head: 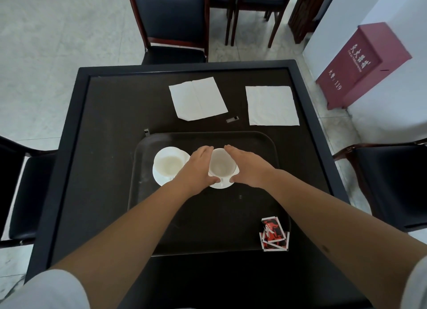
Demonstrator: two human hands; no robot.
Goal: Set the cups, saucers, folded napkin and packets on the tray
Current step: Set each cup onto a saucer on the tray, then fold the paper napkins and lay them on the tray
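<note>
A dark tray (pixel 208 218) lies on the black table. On its far left a white cup (pixel 168 164) stands on a white saucer (pixel 159 181). Beside it, near the tray's far middle, a second white cup (pixel 221 164) sits on its saucer (pixel 219 185). My left hand (pixel 196 167) and my right hand (pixel 249 169) cup this second cup from both sides, thumbs touching the saucer's near rim. Red and black packets (pixel 273 236) lie stacked at the tray's near right corner. Two white napkins (pixel 197 98) (pixel 271 105) lie flat on the table beyond the tray.
The table (pixel 97 147) has a raised black rim. A small grey clip (pixel 232 119) lies between the napkins. Dark chairs stand at the far side (pixel 173 19), left (pixel 20 193) and right (pixel 392 184). A maroon box (pixel 360 66) stands by the wall.
</note>
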